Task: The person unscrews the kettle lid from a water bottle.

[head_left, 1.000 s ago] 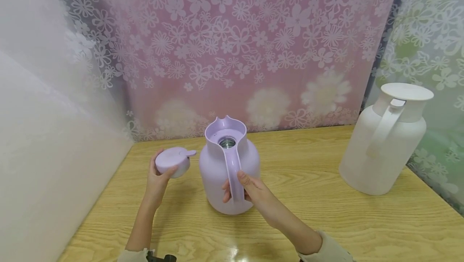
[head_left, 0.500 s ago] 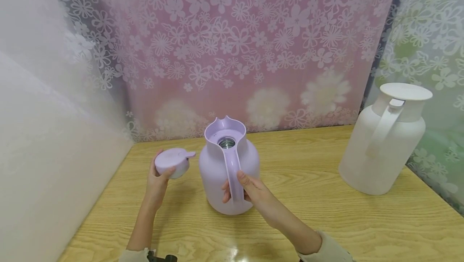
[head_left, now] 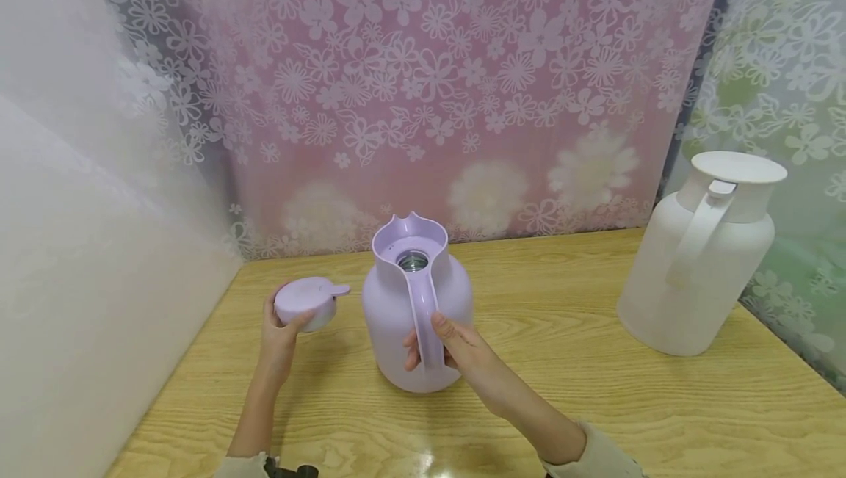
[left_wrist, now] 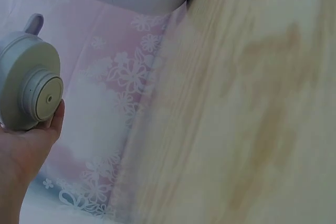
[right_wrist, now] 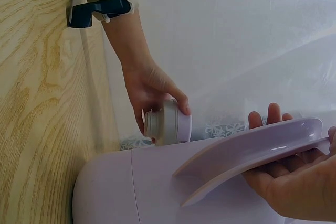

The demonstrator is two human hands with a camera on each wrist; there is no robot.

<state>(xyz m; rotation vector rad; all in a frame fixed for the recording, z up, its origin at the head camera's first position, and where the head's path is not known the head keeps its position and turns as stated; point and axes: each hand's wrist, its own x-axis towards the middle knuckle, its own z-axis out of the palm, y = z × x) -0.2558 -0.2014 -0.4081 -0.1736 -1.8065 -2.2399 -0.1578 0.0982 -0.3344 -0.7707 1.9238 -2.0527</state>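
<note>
A lilac vacuum jug (head_left: 391, 316) stands upright on the table in the head view, its mouth (head_left: 413, 261) uncovered and its handle (head_left: 421, 298) facing me. My right hand (head_left: 474, 364) holds that handle, thumb along its side and fingers passed through behind it. To the left of the jug, my left hand (head_left: 279, 342) grips the round lilac lid (head_left: 304, 300) by its sides, above the table. The lid's small tab points toward the jug. Its pale underside with a narrower stopper (left_wrist: 48, 98) shows in the left wrist view.
A white vacuum jug (head_left: 694, 280) with its lid on stands at the right on the wood-grain table (head_left: 542, 287). A pale wall (head_left: 112, 280) borders the left side, and a pink floral curtain (head_left: 423, 133) hangs behind.
My left hand has moved slightly left and down with the lid, away from the lilac jug. The right hand and both jugs stay where they were.
</note>
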